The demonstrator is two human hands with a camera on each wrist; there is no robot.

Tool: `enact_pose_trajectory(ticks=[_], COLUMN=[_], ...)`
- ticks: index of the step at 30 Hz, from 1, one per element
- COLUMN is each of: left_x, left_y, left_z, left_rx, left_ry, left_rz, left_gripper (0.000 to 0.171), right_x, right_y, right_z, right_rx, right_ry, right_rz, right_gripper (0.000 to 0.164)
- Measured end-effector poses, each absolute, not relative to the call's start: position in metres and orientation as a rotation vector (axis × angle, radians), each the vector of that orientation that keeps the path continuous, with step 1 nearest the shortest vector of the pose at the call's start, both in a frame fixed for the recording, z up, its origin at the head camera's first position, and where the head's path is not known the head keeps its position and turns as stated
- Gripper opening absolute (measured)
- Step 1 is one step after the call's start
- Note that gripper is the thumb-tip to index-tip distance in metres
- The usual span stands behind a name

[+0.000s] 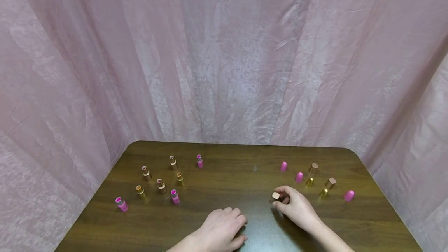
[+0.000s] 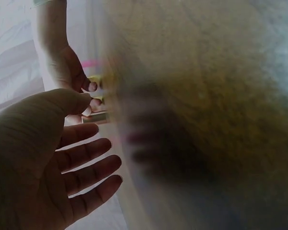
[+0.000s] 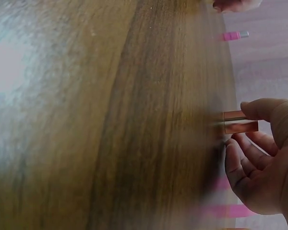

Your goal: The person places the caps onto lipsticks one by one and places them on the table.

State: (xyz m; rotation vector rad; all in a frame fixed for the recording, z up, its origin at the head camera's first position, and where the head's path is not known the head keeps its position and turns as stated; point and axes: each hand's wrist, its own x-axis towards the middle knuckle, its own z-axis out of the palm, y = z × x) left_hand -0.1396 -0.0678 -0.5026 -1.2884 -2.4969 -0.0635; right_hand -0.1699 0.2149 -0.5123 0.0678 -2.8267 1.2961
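My right hand [image 1: 297, 207] pinches a rose-gold lipstick cap [image 1: 275, 196] between thumb and fingers, at the right of the table's middle. In the right wrist view that cap [image 3: 237, 122] stands with its lower end right at the tabletop, the thumb on its upper part. My left hand [image 1: 224, 226] is palm down, low over the front middle of the table, fingers loosely extended and holding nothing. The left wrist view shows its fingers [image 2: 89, 160] spread a little. Closest to my right hand are a gold cap [image 1: 323, 193] and another gold cap [image 1: 310, 182].
Uncapped lipsticks stand on the left of the wooden table [image 1: 224, 189]: pink [image 1: 175, 197], gold [image 1: 140, 192] and rose-gold [image 1: 161, 186]. On the right are pink caps [image 1: 349, 195] and rose-gold caps [image 1: 330, 183]. A pink curtain [image 1: 224, 57] hangs behind the table.
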Motion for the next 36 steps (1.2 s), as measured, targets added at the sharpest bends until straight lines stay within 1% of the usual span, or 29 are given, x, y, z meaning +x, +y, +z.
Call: enact_pose_trajectory(ticks=[11, 27, 32, 36], left_x=[-0.139, -0.135, -0.136, -0.135], left_y=[-0.076, -0.095, -0.109, -0.127], left_z=[-0.503, -0.494, -0.485, -0.473], left_rx=[-1.284, -1.256, -1.197, -1.092], left_ry=[-2.588, -2.617, -2.581, -2.58], left_rz=[-0.099, -0.181, -0.236, -0.288], left_gripper=[0.029, 0.032, 0.032, 0.031], right_x=[-0.174, -0.174, -0.172, -0.171], right_y=[0.213, 0.215, 0.216, 0.217], right_z=[-0.514, -0.515, -0.514, -0.514], right_rx=[0.048, 0.028, 0.022, 0.034], right_ry=[-2.799, -2.79, -2.776, -2.77], right_rz=[1.37, 1.418, 1.427, 1.416], right_gripper=[0.025, 0.022, 0.021, 0.02])
